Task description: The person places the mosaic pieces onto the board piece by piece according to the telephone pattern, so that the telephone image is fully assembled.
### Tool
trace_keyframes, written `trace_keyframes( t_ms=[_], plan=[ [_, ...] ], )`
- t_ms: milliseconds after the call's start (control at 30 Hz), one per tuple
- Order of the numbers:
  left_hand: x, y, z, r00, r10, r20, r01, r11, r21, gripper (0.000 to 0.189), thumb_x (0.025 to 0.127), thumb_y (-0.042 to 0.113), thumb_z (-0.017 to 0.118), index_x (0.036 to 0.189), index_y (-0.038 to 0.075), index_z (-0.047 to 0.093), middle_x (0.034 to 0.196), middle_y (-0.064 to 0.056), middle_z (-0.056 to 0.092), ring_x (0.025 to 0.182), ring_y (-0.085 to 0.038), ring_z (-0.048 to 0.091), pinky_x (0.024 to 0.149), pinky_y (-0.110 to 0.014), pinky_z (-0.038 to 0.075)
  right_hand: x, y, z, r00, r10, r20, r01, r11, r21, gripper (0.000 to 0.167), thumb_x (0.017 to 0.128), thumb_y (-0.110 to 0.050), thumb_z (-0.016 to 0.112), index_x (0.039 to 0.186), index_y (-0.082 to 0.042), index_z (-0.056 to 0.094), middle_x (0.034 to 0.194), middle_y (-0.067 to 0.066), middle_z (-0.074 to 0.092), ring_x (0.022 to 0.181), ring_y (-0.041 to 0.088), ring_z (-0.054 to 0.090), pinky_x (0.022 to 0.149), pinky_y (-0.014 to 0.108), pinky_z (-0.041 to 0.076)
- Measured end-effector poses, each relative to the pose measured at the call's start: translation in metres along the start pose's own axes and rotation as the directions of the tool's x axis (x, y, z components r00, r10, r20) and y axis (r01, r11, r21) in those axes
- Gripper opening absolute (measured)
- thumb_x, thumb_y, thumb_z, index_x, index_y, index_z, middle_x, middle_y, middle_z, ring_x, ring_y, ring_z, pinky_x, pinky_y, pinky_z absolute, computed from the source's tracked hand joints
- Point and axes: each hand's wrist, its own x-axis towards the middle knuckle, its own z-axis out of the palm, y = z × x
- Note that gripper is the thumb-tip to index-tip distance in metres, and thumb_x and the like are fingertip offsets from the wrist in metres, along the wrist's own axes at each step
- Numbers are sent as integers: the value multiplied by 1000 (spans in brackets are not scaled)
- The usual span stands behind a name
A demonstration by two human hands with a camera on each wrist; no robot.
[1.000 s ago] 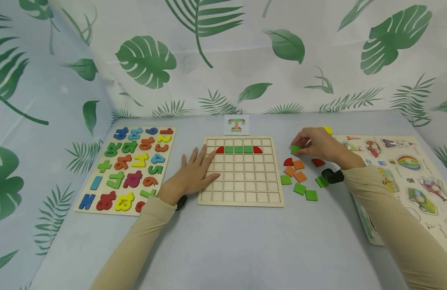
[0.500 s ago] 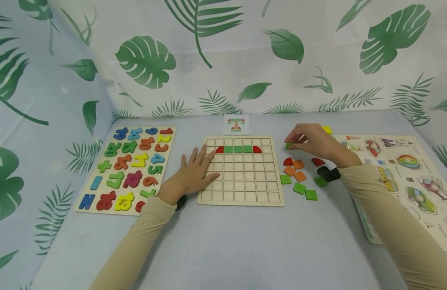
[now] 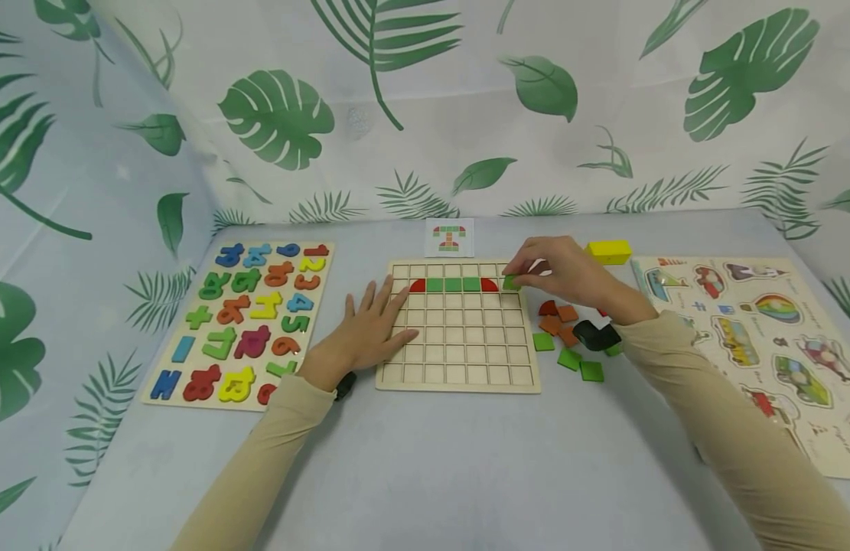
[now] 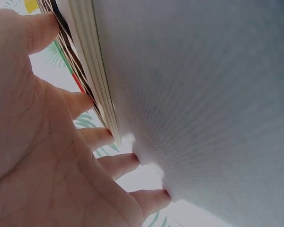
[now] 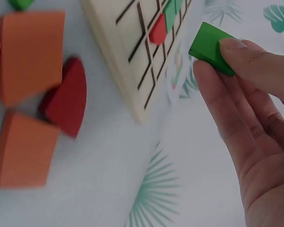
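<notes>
My right hand [image 3: 558,269] pinches a green square tile [image 5: 210,45] between thumb and fingers, over the far right corner of the wooden grid board [image 3: 455,373]. My left hand [image 3: 363,330] lies with spread fingers across the board's left edge, its thumb and fingertips on the frame and the table. In the board's second row sit a red quarter-round tile [image 3: 418,285], several green tiles [image 3: 454,285] side by side, and another red quarter-round tile [image 3: 490,285]. Behind the board a small picture card [image 3: 449,238] shows a pattern of red, green and orange shapes.
Loose orange tiles [image 3: 568,314], green tiles [image 3: 592,372] and a red quarter-round piece [image 3: 548,308] lie right of the board. A yellow block [image 3: 609,252] stands behind them. A number puzzle board [image 3: 190,340] lies at the left, a vehicle picture puzzle [image 3: 734,306] at the right.
My right hand has carried the green tile leftward from above the loose tiles to over the board's right edge. The yellow block now shows fully. My left hand has stayed put.
</notes>
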Motion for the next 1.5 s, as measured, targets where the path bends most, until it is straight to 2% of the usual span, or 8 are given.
trace_keyframes(
  t_ms=[133,467,933,1267,1500],
  plan=[
    [0,0,0,1000,-2,1,2,1000,1,80,111,50,44,169,8,9,174,-22,-7,158,-47,-7,119,-74,-1,2,0,8,1000,-9,11,9,1000,18,19,87,9,79,102,-1,80,99,7,74,90,26,71,80,42,62],
    [2,-1,0,1000,-8,12,8,1000,-5,81,111,52,42,170,10,6,173,-21,-10,158,-46,-8,119,-73,-2,4,-2,25,999,30,44,-30,999,17,18,88,8,79,104,0,80,99,8,75,91,24,70,82,44,62],
    [1,-1,0,1000,-8,15,8,1000,2,81,111,53,41,170,10,5,174,-20,-10,158,-45,-8,120,-73,-2,7,2,34,995,60,77,-62,998,30,18,89,9,77,106,3,80,102,11,75,93,27,69,84,44,61],
    [0,-1,1,1000,-9,6,9,1000,3,80,111,51,43,170,9,7,174,-21,-8,158,-47,-7,119,-74,-2,9,4,35,994,46,94,-46,999,-4,20,89,10,77,108,4,80,104,12,75,94,29,71,84,44,61],
    [1,-1,1,1000,-7,8,7,1000,-2,81,111,52,42,170,10,6,174,-21,-9,158,-47,-8,119,-74,-2,12,6,37,994,11,109,-5,999,-53,18,88,9,78,105,5,81,102,11,75,91,26,71,76,38,59]
  ],
)
